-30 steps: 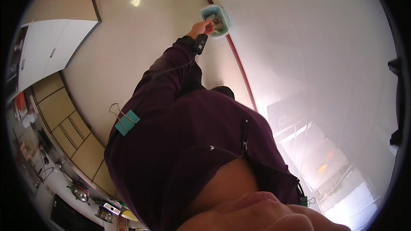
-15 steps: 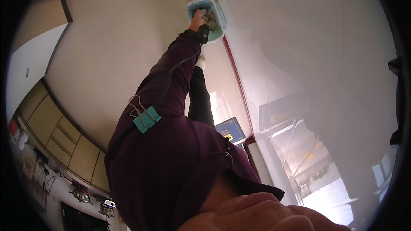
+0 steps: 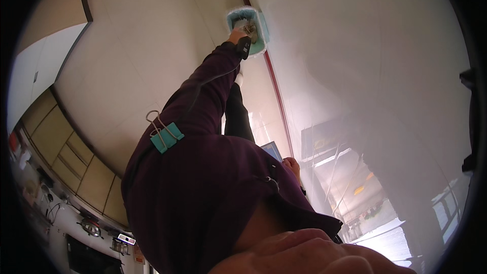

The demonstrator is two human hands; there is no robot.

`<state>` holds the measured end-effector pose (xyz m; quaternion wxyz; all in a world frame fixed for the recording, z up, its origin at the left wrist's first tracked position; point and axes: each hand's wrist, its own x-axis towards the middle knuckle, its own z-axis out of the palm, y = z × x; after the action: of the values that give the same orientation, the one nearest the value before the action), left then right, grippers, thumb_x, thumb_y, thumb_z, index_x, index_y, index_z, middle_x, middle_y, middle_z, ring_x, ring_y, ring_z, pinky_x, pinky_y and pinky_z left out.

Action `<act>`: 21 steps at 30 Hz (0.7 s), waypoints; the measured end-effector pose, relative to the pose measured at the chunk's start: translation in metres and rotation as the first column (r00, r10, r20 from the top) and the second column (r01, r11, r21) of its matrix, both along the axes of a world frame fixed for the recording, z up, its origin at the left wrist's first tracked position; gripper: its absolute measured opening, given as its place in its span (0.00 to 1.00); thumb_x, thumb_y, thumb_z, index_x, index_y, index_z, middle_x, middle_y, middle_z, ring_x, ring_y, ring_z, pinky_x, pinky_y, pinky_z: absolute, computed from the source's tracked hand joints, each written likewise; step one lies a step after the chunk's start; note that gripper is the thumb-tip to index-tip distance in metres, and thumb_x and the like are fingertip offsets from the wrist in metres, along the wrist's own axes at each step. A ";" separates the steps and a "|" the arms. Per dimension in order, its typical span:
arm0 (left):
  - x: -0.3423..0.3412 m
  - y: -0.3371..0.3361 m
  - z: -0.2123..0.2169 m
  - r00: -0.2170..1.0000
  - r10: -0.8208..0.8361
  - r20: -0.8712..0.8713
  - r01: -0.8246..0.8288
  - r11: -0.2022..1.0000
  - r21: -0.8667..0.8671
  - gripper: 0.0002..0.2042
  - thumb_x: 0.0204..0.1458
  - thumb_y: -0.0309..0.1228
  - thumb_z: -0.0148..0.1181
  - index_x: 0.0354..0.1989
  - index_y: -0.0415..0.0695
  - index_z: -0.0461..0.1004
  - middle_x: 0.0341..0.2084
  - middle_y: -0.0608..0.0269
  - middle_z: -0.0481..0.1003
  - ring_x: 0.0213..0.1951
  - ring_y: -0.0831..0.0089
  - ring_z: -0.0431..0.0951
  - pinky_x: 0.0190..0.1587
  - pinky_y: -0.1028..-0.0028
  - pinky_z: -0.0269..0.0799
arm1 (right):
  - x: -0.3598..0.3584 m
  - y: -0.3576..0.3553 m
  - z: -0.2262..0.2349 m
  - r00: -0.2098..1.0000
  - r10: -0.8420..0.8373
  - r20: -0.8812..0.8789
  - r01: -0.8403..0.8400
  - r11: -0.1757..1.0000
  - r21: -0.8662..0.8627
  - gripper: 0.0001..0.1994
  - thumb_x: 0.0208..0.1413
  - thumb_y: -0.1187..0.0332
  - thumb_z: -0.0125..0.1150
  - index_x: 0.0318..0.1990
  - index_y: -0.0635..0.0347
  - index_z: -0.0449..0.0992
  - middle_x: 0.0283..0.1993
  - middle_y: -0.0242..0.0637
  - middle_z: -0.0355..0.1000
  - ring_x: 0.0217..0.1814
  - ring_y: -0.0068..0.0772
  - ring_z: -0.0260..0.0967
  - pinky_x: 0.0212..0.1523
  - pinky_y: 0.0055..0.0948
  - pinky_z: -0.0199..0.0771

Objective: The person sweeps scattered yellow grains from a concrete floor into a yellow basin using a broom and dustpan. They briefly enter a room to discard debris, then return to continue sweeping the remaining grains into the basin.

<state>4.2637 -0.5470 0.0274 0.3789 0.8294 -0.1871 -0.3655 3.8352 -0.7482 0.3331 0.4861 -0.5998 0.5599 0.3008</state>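
Teal bin [image 3: 261, 45] on floor [image 3: 142, 71] beside white wall [image 3: 355, 61]. Blue panel [image 3: 272, 149] near right hand [image 3: 292, 165], cut off by jacket [image 3: 203, 182]. Left hand [image 3: 237, 34] at bin mouth, fingers blurred against litter [image 3: 250, 29]; right curled; can't tell if either grips.

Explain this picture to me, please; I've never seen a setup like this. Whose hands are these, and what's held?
There is no machine here: a person works with bare hands, and a fisheye camera worn on the head looks down, bending straight edges. The left hand is at the teal bin on the floor, which has jumbled contents; part of that hand is hidden, so I can't tell what it holds. The right hand is near a flat blue thing; whether they touch is unclear.
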 end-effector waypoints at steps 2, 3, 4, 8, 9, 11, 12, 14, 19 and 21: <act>-0.001 -0.004 0.004 0.668 0.386 -0.637 -0.525 0.850 -0.034 0.16 0.42 0.40 0.56 0.37 0.44 0.68 0.37 0.67 0.71 0.46 0.66 0.67 0.41 0.62 0.65 | 0.017 -0.004 0.001 0.999 -0.031 0.038 0.031 1.000 0.001 0.07 0.48 0.72 0.49 0.33 0.66 0.68 0.26 0.36 0.68 0.27 0.25 0.68 0.26 0.21 0.70; -0.001 -0.006 0.004 0.406 0.424 -0.809 -0.654 0.753 0.067 0.16 0.43 0.40 0.55 0.37 0.43 0.68 0.40 0.66 0.70 0.47 0.65 0.66 0.43 0.62 0.64 | 0.024 -0.004 0.003 0.998 -0.059 -0.002 0.059 0.998 -0.007 0.07 0.49 0.71 0.48 0.33 0.66 0.68 0.26 0.36 0.68 0.27 0.25 0.68 0.27 0.21 0.70; -0.001 -0.007 -0.005 0.805 0.332 -0.492 -0.378 0.926 0.006 0.15 0.43 0.39 0.55 0.37 0.43 0.68 0.40 0.65 0.70 0.46 0.66 0.67 0.43 0.62 0.64 | 0.028 -0.005 -0.002 0.997 -0.036 0.075 0.035 0.999 0.016 0.08 0.49 0.71 0.48 0.34 0.66 0.68 0.27 0.36 0.68 0.27 0.25 0.68 0.27 0.21 0.70; -0.007 -0.001 -0.009 0.987 -0.008 -0.160 -0.035 0.964 -0.264 0.13 0.45 0.34 0.51 0.39 0.42 0.67 0.41 0.62 0.69 0.45 0.69 0.67 0.43 0.65 0.64 | 0.034 -0.003 -0.004 0.995 0.024 0.097 -0.030 0.998 0.057 0.09 0.50 0.70 0.47 0.37 0.65 0.68 0.28 0.36 0.68 0.27 0.25 0.68 0.27 0.21 0.70; -0.007 0.000 -0.002 0.947 0.077 -0.311 -0.181 0.930 -0.319 0.14 0.45 0.33 0.51 0.41 0.43 0.66 0.40 0.62 0.69 0.45 0.69 0.67 0.43 0.65 0.64 | 0.034 -0.003 -0.007 0.994 0.041 0.101 -0.048 0.997 0.063 0.09 0.50 0.70 0.47 0.37 0.65 0.68 0.28 0.37 0.68 0.27 0.25 0.68 0.27 0.21 0.70; -0.005 0.000 0.024 0.977 0.139 -0.160 -0.189 0.913 -0.362 0.15 0.45 0.33 0.51 0.43 0.44 0.65 0.38 0.62 0.69 0.44 0.70 0.68 0.42 0.67 0.64 | 0.042 -0.002 -0.009 0.978 0.130 0.162 -0.137 0.990 0.032 0.09 0.51 0.70 0.47 0.37 0.64 0.68 0.28 0.37 0.69 0.27 0.25 0.68 0.27 0.22 0.70; -0.009 0.004 0.048 0.988 0.153 -0.021 -0.151 0.935 -0.322 0.16 0.45 0.34 0.51 0.44 0.45 0.65 0.37 0.63 0.69 0.43 0.70 0.68 0.42 0.67 0.64 | 0.049 -0.001 -0.006 0.982 0.103 0.155 -0.113 0.992 0.054 0.09 0.51 0.70 0.47 0.36 0.64 0.68 0.28 0.37 0.69 0.27 0.25 0.68 0.27 0.22 0.70; -0.012 0.017 0.099 0.476 0.316 -0.821 -0.730 0.663 -0.168 0.20 0.46 0.37 0.52 0.50 0.51 0.61 0.32 0.66 0.68 0.38 0.76 0.70 0.42 0.71 0.61 | 0.074 -0.001 -0.007 0.982 0.067 0.176 -0.079 0.995 0.060 0.08 0.50 0.70 0.46 0.35 0.64 0.69 0.28 0.37 0.69 0.27 0.26 0.68 0.26 0.22 0.70; -0.001 0.104 0.191 0.351 0.495 -0.795 -0.809 0.587 0.009 0.08 0.48 0.33 0.51 0.36 0.49 0.66 0.28 0.69 0.69 0.32 0.79 0.69 0.39 0.71 0.63 | 0.173 0.005 0.006 0.890 0.421 0.177 -0.416 0.907 -0.068 0.08 0.45 0.67 0.51 0.32 0.61 0.69 0.22 0.34 0.66 0.19 0.24 0.65 0.20 0.22 0.68; 0.013 0.167 0.213 0.381 0.308 -0.872 -0.799 0.585 -0.142 0.06 0.48 0.29 0.50 0.34 0.45 0.66 0.27 0.68 0.68 0.27 0.82 0.69 0.32 0.78 0.66 | 0.221 0.016 0.012 0.830 0.438 0.345 -0.446 0.893 -0.061 0.09 0.45 0.69 0.50 0.34 0.62 0.68 0.24 0.34 0.66 0.20 0.23 0.64 0.21 0.22 0.68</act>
<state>4.2764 -0.3803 0.2406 0.7427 0.4483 0.2062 -0.4527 4.0558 -0.7318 0.3456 0.5016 -0.7512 0.3071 0.2996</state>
